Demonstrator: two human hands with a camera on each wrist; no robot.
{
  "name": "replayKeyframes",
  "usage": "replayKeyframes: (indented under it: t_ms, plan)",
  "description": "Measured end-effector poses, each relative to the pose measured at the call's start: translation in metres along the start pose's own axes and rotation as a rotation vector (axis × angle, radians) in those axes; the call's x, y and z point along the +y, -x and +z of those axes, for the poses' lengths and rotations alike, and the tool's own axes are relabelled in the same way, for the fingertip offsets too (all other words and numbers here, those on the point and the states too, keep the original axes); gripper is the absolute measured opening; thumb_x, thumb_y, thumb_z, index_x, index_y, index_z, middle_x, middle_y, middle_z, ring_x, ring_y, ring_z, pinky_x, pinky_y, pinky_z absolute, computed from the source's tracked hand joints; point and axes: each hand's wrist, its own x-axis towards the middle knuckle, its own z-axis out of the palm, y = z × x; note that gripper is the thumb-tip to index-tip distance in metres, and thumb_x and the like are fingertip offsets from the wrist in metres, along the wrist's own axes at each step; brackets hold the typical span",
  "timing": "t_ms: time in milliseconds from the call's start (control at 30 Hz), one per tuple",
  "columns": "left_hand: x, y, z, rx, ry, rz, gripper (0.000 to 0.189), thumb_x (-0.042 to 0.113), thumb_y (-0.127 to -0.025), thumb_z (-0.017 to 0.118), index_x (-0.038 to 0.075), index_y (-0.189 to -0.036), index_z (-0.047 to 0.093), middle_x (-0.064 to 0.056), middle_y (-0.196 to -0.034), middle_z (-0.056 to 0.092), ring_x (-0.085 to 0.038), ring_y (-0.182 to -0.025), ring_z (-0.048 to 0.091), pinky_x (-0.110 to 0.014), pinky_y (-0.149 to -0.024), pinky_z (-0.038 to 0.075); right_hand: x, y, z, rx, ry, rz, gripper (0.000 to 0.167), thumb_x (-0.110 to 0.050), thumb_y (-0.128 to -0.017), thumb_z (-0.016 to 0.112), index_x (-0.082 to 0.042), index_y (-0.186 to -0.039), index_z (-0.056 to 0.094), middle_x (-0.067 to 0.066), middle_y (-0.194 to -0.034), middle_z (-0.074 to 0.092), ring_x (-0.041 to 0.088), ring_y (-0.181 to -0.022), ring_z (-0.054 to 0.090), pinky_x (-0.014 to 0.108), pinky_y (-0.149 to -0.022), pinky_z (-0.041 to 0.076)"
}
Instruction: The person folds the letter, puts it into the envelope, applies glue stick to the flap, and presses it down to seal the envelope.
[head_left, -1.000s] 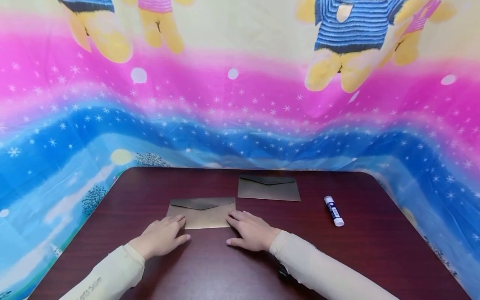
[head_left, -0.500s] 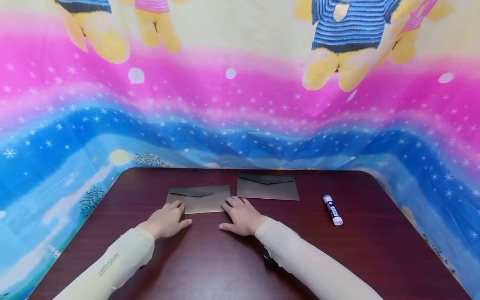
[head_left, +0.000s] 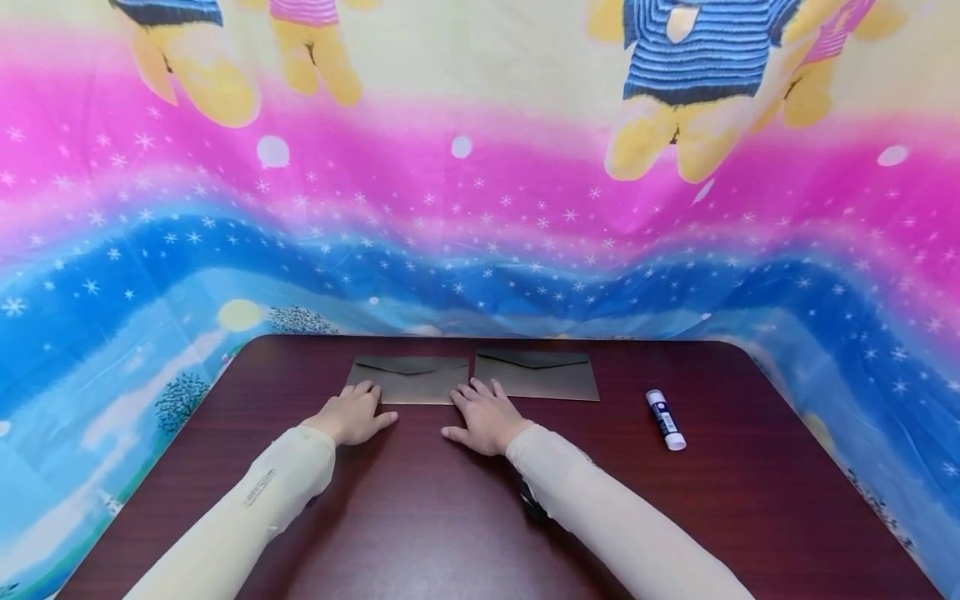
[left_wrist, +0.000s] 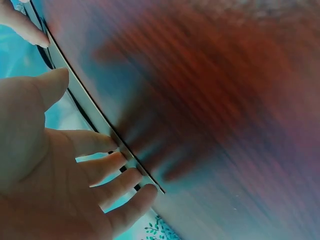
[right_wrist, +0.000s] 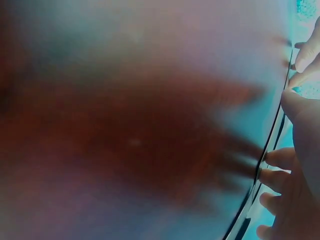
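Two brown envelopes with dark pointed flaps lie flat, side by side, near the table's far edge. On the near left corner of the left envelope [head_left: 420, 387] rest the fingertips of my left hand [head_left: 352, 414], its thumb spread out to the side. My right hand [head_left: 486, 417] touches that envelope's near right corner, fingers extended, thumb pointing left on the tabletop. Just beyond the right fingers is the right envelope [head_left: 543, 377], a narrow gap away from the left one. In the left wrist view, the left fingers [left_wrist: 125, 207] reach over the envelope's thin edge.
A glue stick [head_left: 666, 420], white and dark blue with its cap on, lies on the right of the dark red wooden table [head_left: 420, 517]. Behind the table hangs a colourful printed cloth [head_left: 450, 200].
Both hands have slid the left envelope away from me across the table, then slightly right, up beside the other envelope. The right envelope and the glue stick have stayed in place.
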Motion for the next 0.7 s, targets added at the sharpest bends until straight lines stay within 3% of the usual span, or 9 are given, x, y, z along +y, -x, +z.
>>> replayKeyframes:
  t_ms: [300, 700]
  plan:
    - [0.003, -0.013, -0.004, -0.023, 0.009, -0.028, 0.071, 0.044, -0.105, 0.048, -0.009, -0.151, 0.036, -0.028, -0.161, 0.031, -0.049, -0.148, 0.029, -0.066, -0.115, 0.031, 0.002, -0.009, -0.006, -0.034, -0.022, 0.064, 0.073, -0.060, -0.100, 0.048, -0.016, -0.158, 0.035, 0.007, -0.166, 0.032, 0.030, -0.157, 0.022, 0.056, -0.127, 0.014]
    - [-0.001, -0.019, -0.001, 0.012, 0.012, -0.022, 0.072, 0.042, -0.105, 0.049, -0.008, -0.154, 0.031, -0.029, -0.161, 0.029, -0.048, -0.149, 0.028, -0.066, -0.117, 0.029, 0.006, -0.011, -0.004, -0.035, -0.057, 0.071, 0.074, -0.060, -0.101, 0.048, -0.018, -0.159, 0.032, 0.006, -0.168, 0.026, 0.030, -0.158, 0.020, 0.057, -0.127, 0.014]
